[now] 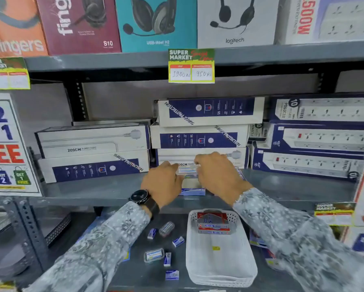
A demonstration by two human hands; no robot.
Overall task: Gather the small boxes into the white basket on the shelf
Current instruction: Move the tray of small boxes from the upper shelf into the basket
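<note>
Both hands reach onto the middle shelf. My left hand (163, 184) and my right hand (217, 175) close from either side on a stack of small clear boxes (188, 172) with blue and white labels, standing on a flat blue and white box (192, 191). On the lower shelf stands the white basket (221, 256), long and perforated, with red and white small boxes (213, 223) at its far end. Left of the basket lie several loose small boxes: a blue one (152, 233), a clear one (166, 228), another clear one (154, 255), and a blue one (172, 274) near the front.
Large power-strip cartons (92, 152) are stacked behind my hands along the middle shelf (92, 190). Headset boxes (155, 22) fill the top shelf. A price tag (191, 66) hangs from the upper shelf edge. A promotional sign (6, 144) stands at the left.
</note>
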